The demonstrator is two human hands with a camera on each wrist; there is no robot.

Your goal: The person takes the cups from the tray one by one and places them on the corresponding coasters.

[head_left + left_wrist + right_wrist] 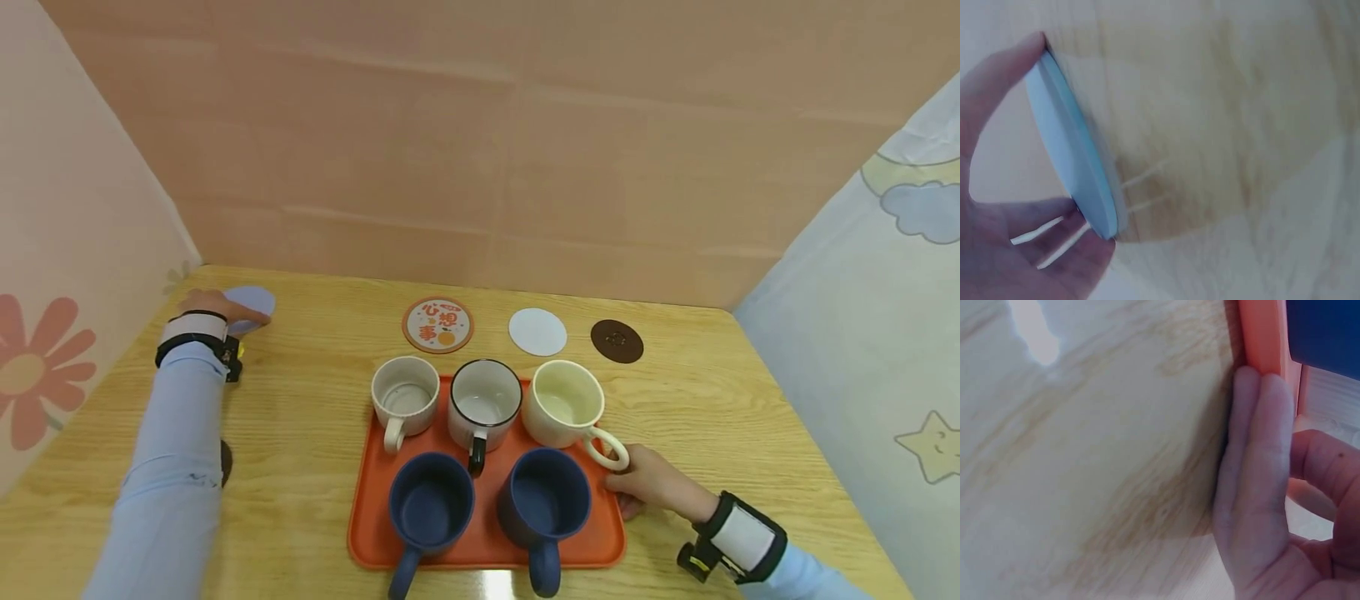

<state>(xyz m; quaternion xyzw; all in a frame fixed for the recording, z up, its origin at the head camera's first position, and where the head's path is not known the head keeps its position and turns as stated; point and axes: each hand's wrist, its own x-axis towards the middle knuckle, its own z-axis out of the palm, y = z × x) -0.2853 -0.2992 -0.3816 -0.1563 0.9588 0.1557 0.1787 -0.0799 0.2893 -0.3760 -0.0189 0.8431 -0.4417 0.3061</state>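
At the far left of the table, my left hand (225, 307) holds a pale blue round coaster (253, 305). Thumb and fingertips grip opposite edges of the disc (1072, 150), which is tilted in the left wrist view. My right hand (647, 482) is at the right side of an orange tray (487, 521), pinching its rim. Two fingers (1266, 450) lie along the outside of that rim, with the thumb over it. Right by this hand is the looped handle of a cream mug (564, 404). Two dark blue mugs (431, 504) stand in the tray's front row.
A white mug (406, 392) and a black-rimmed mug (485, 400) fill the tray's back row. Behind it lie a printed coaster (438, 325), a white coaster (537, 332) and a dark brown coaster (617, 341). Another dark disc (227, 462) is partly hidden by the left sleeve.
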